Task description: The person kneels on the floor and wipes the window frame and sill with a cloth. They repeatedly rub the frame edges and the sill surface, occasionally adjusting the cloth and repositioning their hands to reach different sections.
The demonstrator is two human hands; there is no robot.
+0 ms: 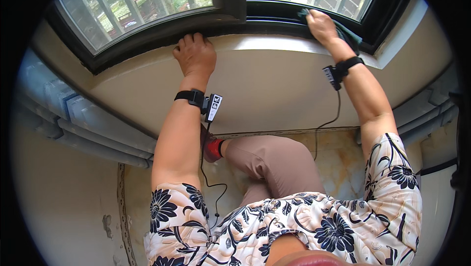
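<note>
My right hand [323, 27] grips a dark green cloth [346, 32], pressed against the lower track of the black window frame [272, 27] at the upper right. Part of the cloth hangs behind the wrist, towards the frame's right corner. Farther left, my left hand [196, 52] rests with bent fingers on the frame's bottom edge, at the sill; its fingertips are partly hidden and no object shows in it. Each wrist wears a black strap with a small cabled device. Behind the glass stand metal bars.
A pale window sill [257, 42] runs below the frame. Grey-blue curtains [84, 119] hang at the left, with more at the right. Thin cables dangle from both wrist devices. Below the wall lies a marbled tile floor [338, 155], where a bent leg and a shoe show.
</note>
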